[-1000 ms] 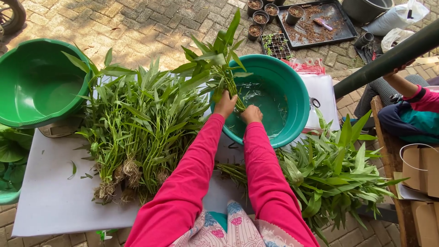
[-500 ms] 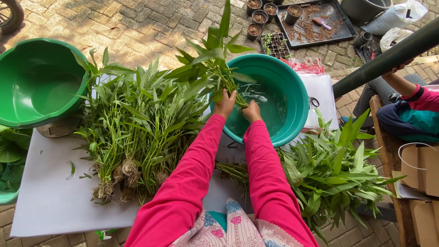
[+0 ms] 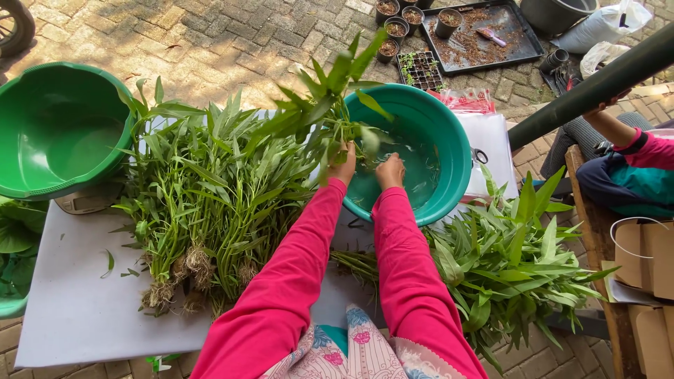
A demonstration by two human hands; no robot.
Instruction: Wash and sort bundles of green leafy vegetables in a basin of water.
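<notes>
Sleeves: long, bright pink, plain, reaching the wrists of the left hand and right hand.
Hands: bare, no gloves.
Lower garment: pale fabric, pink and teal floral print.

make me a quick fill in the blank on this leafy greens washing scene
1. The left hand holds a leafy bunch over the teal ____.
2. The right hand reaches into the ____ inside the teal basin.
3. The pile of greens with roots lies on a ____ table.
4. The empty basin at the table's left end is ____ in colour.

Missing words: basin; water; white; green
</notes>
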